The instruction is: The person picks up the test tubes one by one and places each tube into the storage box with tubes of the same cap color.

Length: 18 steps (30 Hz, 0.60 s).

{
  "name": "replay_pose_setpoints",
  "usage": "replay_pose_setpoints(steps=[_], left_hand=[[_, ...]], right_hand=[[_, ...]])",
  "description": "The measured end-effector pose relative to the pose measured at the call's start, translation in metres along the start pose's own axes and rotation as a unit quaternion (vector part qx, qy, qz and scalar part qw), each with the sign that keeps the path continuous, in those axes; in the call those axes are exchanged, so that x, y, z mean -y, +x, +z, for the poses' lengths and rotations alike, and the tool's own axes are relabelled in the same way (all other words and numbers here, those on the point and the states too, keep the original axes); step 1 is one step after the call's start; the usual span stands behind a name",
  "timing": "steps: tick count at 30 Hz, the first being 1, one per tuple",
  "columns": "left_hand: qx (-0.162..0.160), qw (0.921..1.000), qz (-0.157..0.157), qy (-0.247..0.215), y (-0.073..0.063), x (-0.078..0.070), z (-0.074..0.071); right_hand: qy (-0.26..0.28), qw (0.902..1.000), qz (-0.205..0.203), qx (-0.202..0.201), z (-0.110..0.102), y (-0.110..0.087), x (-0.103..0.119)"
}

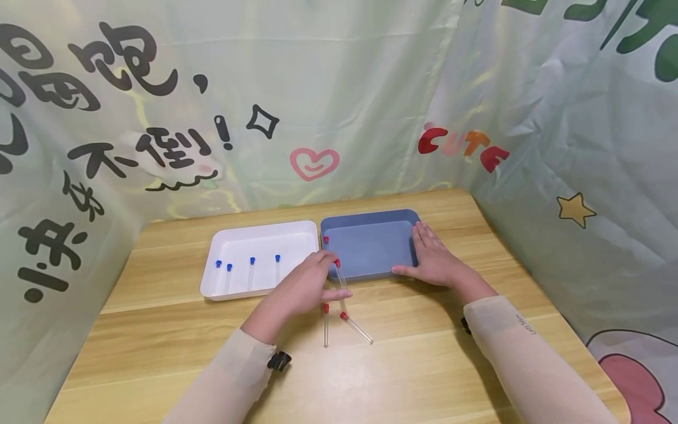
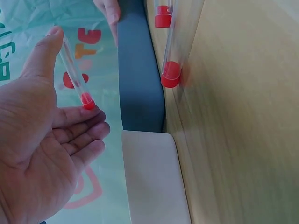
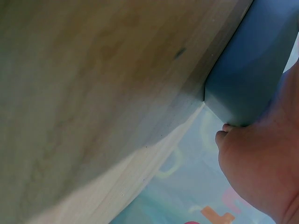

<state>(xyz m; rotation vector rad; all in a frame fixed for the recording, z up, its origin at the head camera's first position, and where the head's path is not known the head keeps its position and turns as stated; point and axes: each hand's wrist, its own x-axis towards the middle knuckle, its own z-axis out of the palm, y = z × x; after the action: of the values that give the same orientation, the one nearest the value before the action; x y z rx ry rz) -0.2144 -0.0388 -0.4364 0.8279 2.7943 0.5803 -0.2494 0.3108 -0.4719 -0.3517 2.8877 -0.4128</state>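
Observation:
My left hand (image 1: 303, 285) pinches a clear test tube (image 2: 74, 77) between thumb and index finger, over the front left corner of the blue-grey tray (image 1: 373, 241). The tube's red cap (image 1: 338, 262) is at the fingers and its bare end points to the thumb. Another red-capped tube (image 1: 326, 240) lies in the tray's left end, mostly hidden. My right hand (image 1: 435, 259) rests on the same tray, fingers stretched along its right side and thumb at the front edge. Two more red-capped tubes, one upright in the view (image 1: 326, 330) and one slanted (image 1: 360, 331), lie on the table in front.
A white tray (image 1: 296, 234) stands against the blue-grey one on its left. Inside it lie several tubes with blue caps (image 1: 252, 260), spaced apart. The wooden table (image 1: 159, 347) is bordered by printed cloth (image 1: 371, 88) behind and on both sides.

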Motion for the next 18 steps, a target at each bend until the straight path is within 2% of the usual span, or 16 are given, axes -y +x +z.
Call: replay_pose_setpoints(steps=[8,18], left_hand=[[0.001,1.0,-0.001,-0.001,0.008,0.003,-0.002],[-0.001,0.9996,0.007,0.027,0.017,0.005,-0.007]], right_hand=[[0.003,1.0,0.003,0.001,0.0,0.0,0.0],[0.004,1.0,0.001,-0.001,0.0,0.0,0.0]])
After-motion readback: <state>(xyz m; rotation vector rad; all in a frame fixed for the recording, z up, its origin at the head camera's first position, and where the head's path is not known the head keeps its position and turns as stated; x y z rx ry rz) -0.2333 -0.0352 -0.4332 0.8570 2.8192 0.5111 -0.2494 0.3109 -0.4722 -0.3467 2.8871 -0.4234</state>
